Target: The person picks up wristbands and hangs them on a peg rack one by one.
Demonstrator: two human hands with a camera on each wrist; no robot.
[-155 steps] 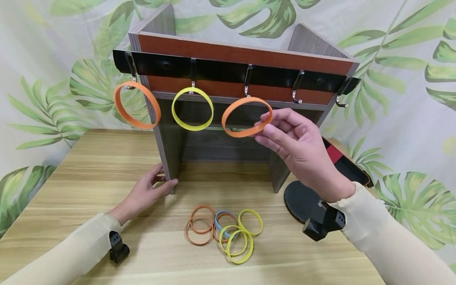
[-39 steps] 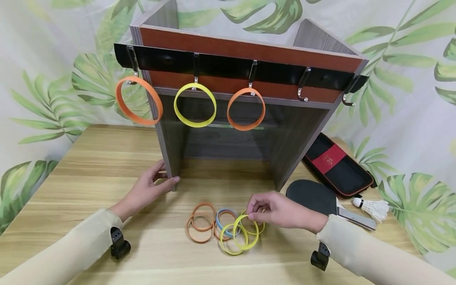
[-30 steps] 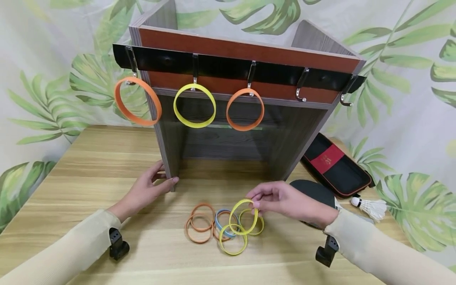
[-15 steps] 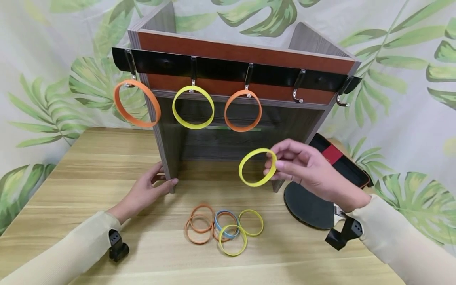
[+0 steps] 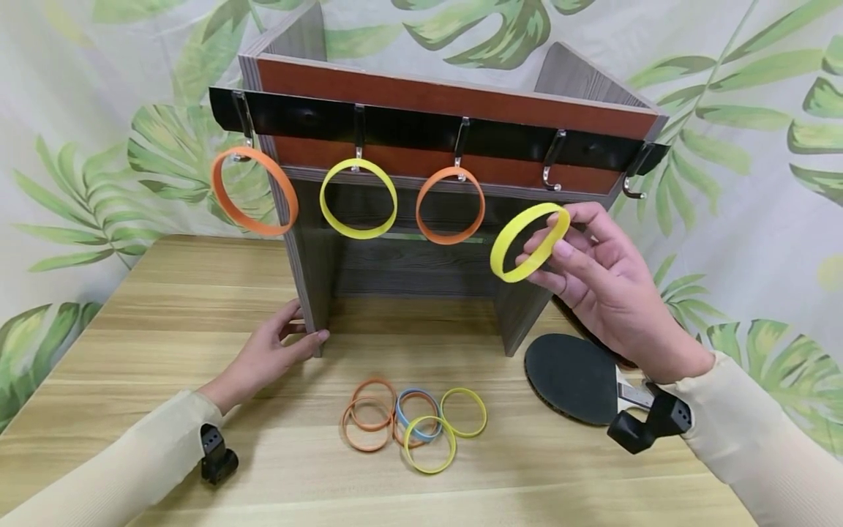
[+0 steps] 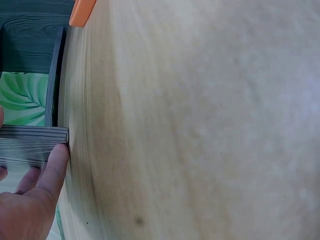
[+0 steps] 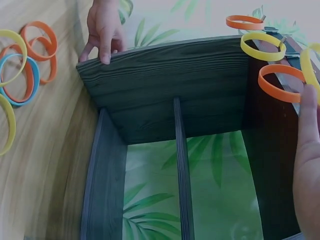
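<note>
My right hand (image 5: 609,293) pinches a yellow silicone wristband (image 5: 503,245) between thumb and fingers, just below the fourth hook (image 5: 550,165). The band is tilted and apart from that hook. On the hooks to its left hang an orange wristband (image 5: 253,227), a yellow wristband (image 5: 358,234) and another orange wristband (image 5: 444,239). Low at the left, my left hand (image 5: 266,359) grips the front edge of the grey shelf's side panel (image 5: 303,278), thumb in front and fingers behind. The left wrist view shows a fingertip against the panel (image 6: 30,142).
Several loose wristbands lie on the table, among them a blue one (image 5: 399,417) and a yellow one (image 5: 430,471). A black table tennis bat (image 5: 573,377) lies at the right, partly under my right wrist. The fifth hook (image 5: 634,176) bears nothing.
The right hand let the second orange wristband hang on the third hook, picked a yellow one from the pile and raised it up and right toward the fourth hook. The left hand stays put.
</note>
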